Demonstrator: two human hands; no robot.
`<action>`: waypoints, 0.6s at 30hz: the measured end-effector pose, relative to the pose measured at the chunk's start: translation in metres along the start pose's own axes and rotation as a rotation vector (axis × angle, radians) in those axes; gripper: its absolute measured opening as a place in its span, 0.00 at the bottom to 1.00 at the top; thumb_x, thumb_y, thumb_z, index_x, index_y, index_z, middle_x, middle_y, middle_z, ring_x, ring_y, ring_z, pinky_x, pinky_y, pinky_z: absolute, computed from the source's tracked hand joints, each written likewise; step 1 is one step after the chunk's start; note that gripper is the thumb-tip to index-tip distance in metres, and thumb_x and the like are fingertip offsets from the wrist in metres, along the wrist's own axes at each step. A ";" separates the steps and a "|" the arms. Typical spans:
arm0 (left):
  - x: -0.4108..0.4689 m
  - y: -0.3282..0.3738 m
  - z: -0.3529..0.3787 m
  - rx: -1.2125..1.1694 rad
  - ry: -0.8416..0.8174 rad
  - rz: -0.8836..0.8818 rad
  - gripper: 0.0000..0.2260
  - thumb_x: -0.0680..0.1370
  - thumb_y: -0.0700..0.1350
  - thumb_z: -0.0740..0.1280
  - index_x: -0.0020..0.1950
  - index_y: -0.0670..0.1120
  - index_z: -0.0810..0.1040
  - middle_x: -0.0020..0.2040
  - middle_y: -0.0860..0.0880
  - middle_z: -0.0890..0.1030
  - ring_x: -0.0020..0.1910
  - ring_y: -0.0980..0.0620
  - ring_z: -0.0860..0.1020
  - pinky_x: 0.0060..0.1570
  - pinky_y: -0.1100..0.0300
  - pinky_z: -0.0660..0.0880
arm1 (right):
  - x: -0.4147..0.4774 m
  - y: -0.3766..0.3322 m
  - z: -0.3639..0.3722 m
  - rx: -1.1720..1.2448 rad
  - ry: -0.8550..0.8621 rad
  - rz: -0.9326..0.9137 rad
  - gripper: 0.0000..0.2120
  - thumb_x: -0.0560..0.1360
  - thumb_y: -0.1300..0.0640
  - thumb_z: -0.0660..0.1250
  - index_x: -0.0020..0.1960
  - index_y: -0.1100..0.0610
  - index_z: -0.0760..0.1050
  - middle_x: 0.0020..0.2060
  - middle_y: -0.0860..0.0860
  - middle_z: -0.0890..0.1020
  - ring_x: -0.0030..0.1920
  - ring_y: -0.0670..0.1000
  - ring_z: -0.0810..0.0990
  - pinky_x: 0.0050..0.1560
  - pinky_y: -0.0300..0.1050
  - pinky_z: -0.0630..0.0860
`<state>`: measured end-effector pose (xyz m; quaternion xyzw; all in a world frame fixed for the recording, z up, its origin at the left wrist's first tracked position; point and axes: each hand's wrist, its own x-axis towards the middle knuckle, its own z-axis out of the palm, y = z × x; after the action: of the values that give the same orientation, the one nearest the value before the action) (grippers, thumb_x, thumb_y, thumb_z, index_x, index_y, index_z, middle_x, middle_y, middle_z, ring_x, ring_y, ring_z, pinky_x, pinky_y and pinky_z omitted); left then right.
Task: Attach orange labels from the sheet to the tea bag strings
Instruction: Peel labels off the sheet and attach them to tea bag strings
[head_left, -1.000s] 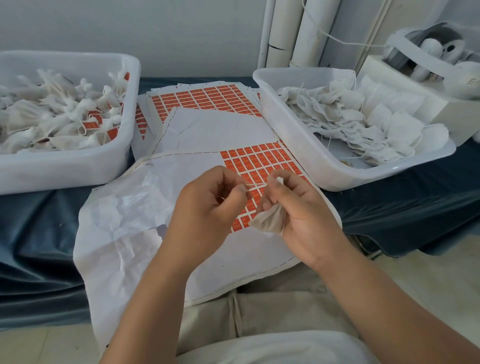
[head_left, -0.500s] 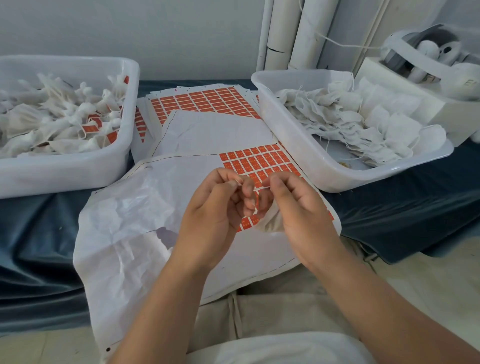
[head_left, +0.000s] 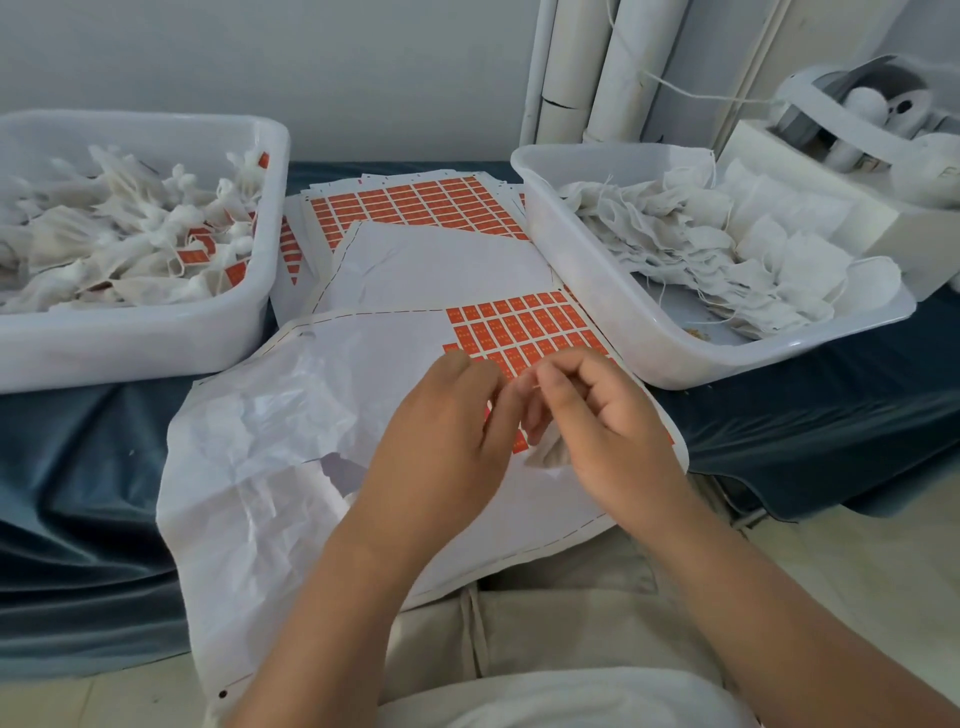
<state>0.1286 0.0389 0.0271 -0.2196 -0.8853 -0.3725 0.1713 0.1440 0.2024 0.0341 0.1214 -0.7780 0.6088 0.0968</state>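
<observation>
1. From my feed: since a second ago the hands have closed in, so the fingertips now meet over the sheet (head_left: 363, 364). The tea bag (head_left: 548, 457) has slipped mostly under the palm.
2. The left bin (head_left: 130, 343) has tagged bags in it, so finished ones land there.
3. On the left hand (head_left: 441, 431) the fingers are curled tight, pinching what I take for the string. It's too thin to see properly.
4. I'd say we're mid-stick with one of the orange labels (head_left: 519, 325). Next move is probably to squeeze it flat, then toss the bag left.
5. On the right hand (head_left: 608, 431), thumb and forefinger pinch the same spot, and the lower fingers curl round the bag.
6. The right bin (head_left: 623, 322) has untagged bags waiting.
</observation>
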 end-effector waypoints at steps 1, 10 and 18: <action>0.001 -0.002 -0.001 0.004 0.017 0.010 0.16 0.87 0.48 0.60 0.38 0.49 0.70 0.35 0.56 0.69 0.37 0.54 0.70 0.36 0.58 0.68 | 0.000 0.000 -0.002 -0.055 -0.005 -0.023 0.08 0.86 0.51 0.62 0.52 0.48 0.79 0.39 0.48 0.83 0.41 0.52 0.84 0.45 0.40 0.80; 0.003 -0.006 -0.012 -0.314 -0.002 -0.062 0.14 0.86 0.51 0.60 0.44 0.48 0.77 0.39 0.54 0.76 0.41 0.51 0.76 0.37 0.63 0.72 | 0.000 0.001 -0.001 -0.062 0.021 0.014 0.10 0.83 0.48 0.60 0.46 0.47 0.74 0.32 0.47 0.74 0.32 0.49 0.72 0.34 0.45 0.74; -0.005 -0.044 -0.039 0.332 -0.536 -0.079 0.32 0.73 0.67 0.72 0.75 0.59 0.71 0.76 0.59 0.68 0.76 0.54 0.62 0.76 0.53 0.63 | -0.015 0.018 0.017 0.456 -0.636 0.842 0.19 0.81 0.43 0.64 0.34 0.49 0.69 0.30 0.46 0.67 0.29 0.47 0.64 0.31 0.38 0.67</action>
<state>0.1154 -0.0185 0.0246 -0.2443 -0.9554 -0.1582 -0.0495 0.1531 0.1915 0.0093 -0.0039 -0.5991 0.6807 -0.4216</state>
